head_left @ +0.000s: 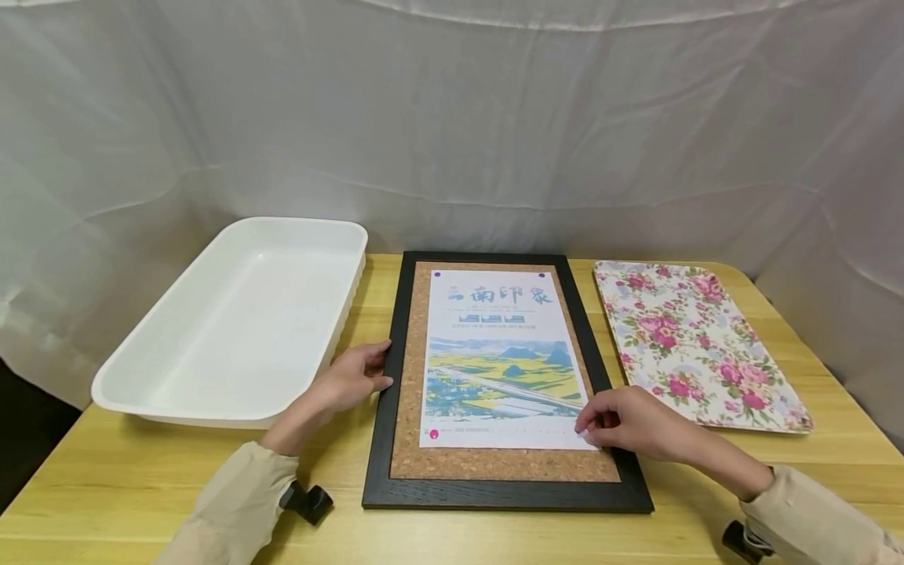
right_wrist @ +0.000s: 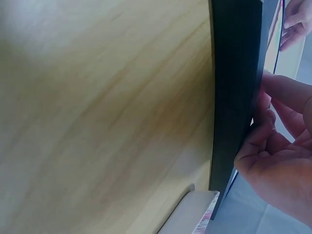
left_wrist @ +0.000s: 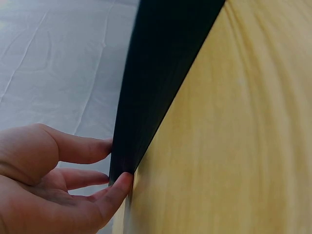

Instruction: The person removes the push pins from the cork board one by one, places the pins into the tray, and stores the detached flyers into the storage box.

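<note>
A black-framed cork board (head_left: pixel 487 464) lies on the table, bearing a printed poster (head_left: pixel 494 377) with a landscape picture. Purple pins (head_left: pixel 437 275) hold its two top corners, and a pink pushpin (head_left: pixel 434 434) sits at its lower left corner. My left hand (head_left: pixel 351 377) braces the frame's left side, thumb and fingertips against the black edge (left_wrist: pixel 151 73). My right hand (head_left: pixel 632 424) reaches over the right side of the frame. Its thumb and forefinger pinch together at the poster's lower right corner; the fingertips hide what is between them.
A deep white tray (head_left: pixel 233 329) stands on the left, close to my left forearm. Right of the board lies a floral tray (head_left: pixel 678 337), near my right hand. Grey fabric (head_left: pixel 452 118) hangs behind the wooden table (head_left: pixel 120 486). Black wrist mounts (head_left: pixel 307 502) hang by my cuffs.
</note>
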`<state>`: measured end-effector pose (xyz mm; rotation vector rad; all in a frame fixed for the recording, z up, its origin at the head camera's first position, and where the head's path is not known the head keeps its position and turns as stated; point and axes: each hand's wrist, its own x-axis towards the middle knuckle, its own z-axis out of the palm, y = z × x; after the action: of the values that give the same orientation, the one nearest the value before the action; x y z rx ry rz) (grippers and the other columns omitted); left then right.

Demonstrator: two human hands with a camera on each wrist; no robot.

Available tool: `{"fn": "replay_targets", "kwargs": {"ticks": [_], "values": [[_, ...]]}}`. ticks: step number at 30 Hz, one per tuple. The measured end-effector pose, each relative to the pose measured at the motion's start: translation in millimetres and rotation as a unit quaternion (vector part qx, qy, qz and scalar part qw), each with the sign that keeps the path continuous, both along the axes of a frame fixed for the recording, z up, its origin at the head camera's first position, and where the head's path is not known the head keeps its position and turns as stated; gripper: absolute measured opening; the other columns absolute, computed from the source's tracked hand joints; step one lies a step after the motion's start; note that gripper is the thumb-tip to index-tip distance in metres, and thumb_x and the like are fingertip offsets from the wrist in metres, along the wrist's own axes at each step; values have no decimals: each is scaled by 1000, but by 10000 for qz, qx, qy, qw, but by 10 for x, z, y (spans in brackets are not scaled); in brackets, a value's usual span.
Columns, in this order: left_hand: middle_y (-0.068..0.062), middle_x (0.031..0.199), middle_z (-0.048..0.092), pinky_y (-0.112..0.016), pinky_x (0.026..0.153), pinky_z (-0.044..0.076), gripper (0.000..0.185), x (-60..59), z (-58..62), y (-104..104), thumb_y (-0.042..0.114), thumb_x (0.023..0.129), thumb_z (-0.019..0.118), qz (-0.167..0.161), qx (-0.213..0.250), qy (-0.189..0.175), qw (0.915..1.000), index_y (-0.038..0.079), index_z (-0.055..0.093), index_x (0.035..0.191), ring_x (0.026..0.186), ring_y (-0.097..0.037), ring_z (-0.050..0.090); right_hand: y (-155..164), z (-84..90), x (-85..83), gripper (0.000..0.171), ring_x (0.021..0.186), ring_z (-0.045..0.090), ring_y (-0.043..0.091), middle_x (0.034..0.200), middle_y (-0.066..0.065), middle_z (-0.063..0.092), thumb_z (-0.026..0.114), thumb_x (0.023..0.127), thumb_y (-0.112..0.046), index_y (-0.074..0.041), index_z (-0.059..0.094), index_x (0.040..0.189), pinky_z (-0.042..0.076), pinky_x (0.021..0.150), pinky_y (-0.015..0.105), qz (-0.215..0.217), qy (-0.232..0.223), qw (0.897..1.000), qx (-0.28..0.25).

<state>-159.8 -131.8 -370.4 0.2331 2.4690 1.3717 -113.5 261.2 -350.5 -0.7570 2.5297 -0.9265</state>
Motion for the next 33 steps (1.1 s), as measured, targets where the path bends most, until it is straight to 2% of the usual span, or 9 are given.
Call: {"fn": "replay_targets", "kwargs": {"ticks": [6, 17, 24, 33], "values": [[-29, 139, 44, -45, 98, 44, 60, 2, -4, -1, -5, 93, 56, -17, 16, 16, 10000, -9, 29, 147, 127, -40, 45, 7, -15, 11, 9, 58, 49, 2, 78, -13, 63, 70, 87, -6, -14, 73, 90, 45, 53, 24, 59, 264, 9996, 25], [-29, 138, 44, -45, 97, 44, 60, 14, 4, 7, -6, 93, 57, -19, -16, 79, 10000, -10, 30, 147, 126, -40, 46, 24, -27, 12, 10, 58, 48, 1, 78, -14, 62, 70, 87, -5, -14, 73, 89, 44, 52, 24, 227, 458, 9987, -90], [-30, 138, 44, -44, 96, 45, 60, 13, 8, 4, -6, 93, 57, 2, -10, 57, 10000, -10, 30, 147, 126, -40, 45, 26, -28, 3, 9, 61, 51, 1, 85, -11, 64, 70, 88, -6, -12, 75, 92, 47, 53, 24, 347, 510, 9980, -129], [-29, 138, 44, -46, 98, 43, 60, 4, 4, 3, -5, 93, 57, 17, -45, 81, 10000, -10, 31, 146, 125, -40, 46, 19, 0, -1, 12, 61, 50, 0, 84, -12, 64, 69, 87, -3, -14, 74, 89, 47, 54, 24, 377, 477, 9981, -88]]}}
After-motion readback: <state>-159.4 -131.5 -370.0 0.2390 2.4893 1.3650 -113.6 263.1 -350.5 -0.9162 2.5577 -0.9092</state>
